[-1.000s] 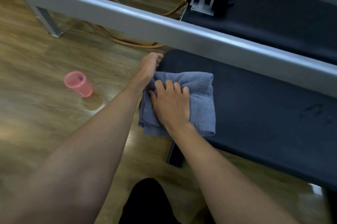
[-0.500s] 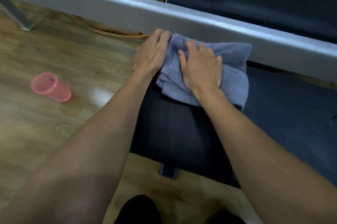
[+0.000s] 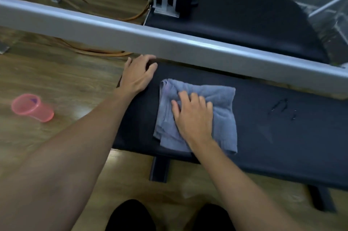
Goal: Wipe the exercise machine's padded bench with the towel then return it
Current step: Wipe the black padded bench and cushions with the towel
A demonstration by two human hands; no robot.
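Note:
A folded blue-grey towel (image 3: 222, 102) lies flat on the black padded bench (image 3: 273, 136), near its left end. My right hand (image 3: 192, 116) presses palm-down on the towel's middle, fingers bunching the cloth. My left hand (image 3: 138, 75) rests on the bench's far left corner, fingers spread, holding nothing and apart from the towel. A few wet streaks (image 3: 282, 107) show on the pad to the right of the towel.
A grey metal rail (image 3: 169, 42) crosses just beyond the bench. Behind it lies a second black pad (image 3: 244, 23) with a white bracket (image 3: 169, 3). A pink plastic cup (image 3: 32, 107) lies on the wooden floor at left. Orange cords (image 3: 105, 53) trail under the rail.
My right hand has slid the towel from the far left corner by the rail toward me and rightward. My left hand has let go of the towel and stays on the corner.

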